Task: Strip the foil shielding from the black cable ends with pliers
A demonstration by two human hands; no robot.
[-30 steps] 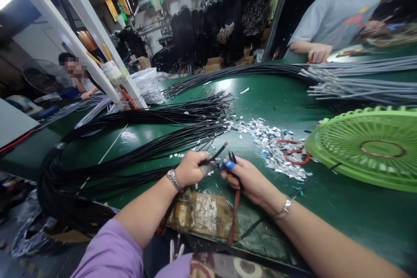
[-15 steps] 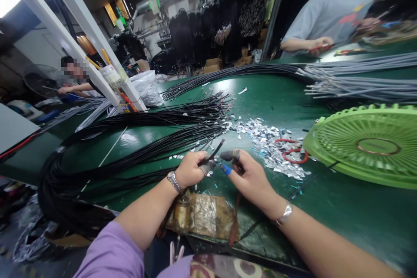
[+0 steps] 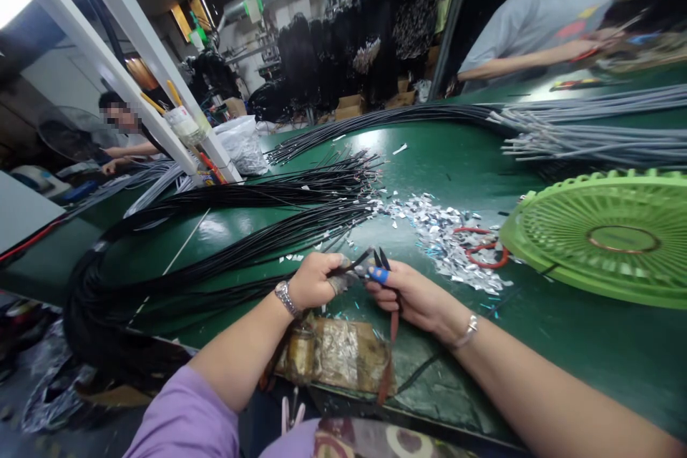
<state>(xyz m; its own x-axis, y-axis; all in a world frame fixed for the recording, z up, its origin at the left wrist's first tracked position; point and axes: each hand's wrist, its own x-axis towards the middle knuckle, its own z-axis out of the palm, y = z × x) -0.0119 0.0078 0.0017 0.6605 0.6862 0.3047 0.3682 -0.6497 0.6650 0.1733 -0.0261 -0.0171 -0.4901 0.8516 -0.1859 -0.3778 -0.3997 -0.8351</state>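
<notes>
My left hand (image 3: 318, 279) is closed on a black cable (image 3: 358, 262), whose cut end sticks out past the thumb toward the right hand. Grey coverings wrap its fingertips. Close beside it, my right hand (image 3: 411, 293) grips pliers (image 3: 381, 257) with two dark pointed jaws turned up and slightly apart. A blue wrap is on a finger of that hand. A reddish-brown strip (image 3: 391, 358) hangs below it; whether this is the tool's handle I cannot tell. The jaws are near the cable end, and their exact contact is too small to make out.
Bundles of black cables (image 3: 279, 229) lie to the left. Silver and blue scraps (image 3: 440, 236) surround red-handled scissors (image 3: 486, 254). A green fan (image 3: 617, 236) stands right, grey cables (image 3: 580, 136) behind it. A taped block (image 3: 343, 354) sits at the front edge. Two people work across the table.
My right hand has turned, bringing the dark pointed jaws up into view beside the cable end. My left hand stays nearly in place. The co-worker at the right has shifted their hand to the right.
</notes>
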